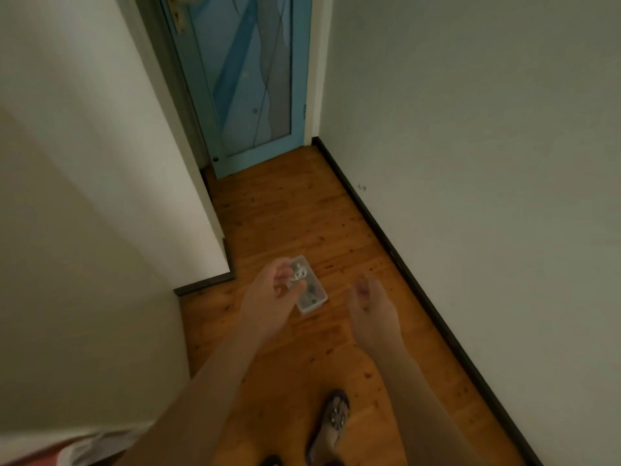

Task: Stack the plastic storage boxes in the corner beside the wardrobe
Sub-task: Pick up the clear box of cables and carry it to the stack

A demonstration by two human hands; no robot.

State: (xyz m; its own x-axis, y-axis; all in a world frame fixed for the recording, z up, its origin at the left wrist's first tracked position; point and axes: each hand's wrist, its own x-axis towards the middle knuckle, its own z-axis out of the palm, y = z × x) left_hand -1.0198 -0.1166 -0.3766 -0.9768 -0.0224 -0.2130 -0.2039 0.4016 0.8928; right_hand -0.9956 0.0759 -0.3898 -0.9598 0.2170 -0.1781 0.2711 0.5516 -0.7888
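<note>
A small clear plastic storage box (311,290) with small items inside is held above the wooden floor, tilted, in the middle of the head view. My left hand (272,290) grips its left side with the fingers curled over the rim. My right hand (368,297) hovers a short way to the right of the box, fingers loosely curled, touching nothing. The picture is dim and a little blurred, so the box's contents are unclear.
A white wardrobe side (100,163) fills the left. A blue glazed door (248,79) closes the narrow passage ahead. A pale wall (487,163) with dark skirting (403,264) runs along the right. Wooden floor (285,213) lies between; my sandalled foot (332,422) is below.
</note>
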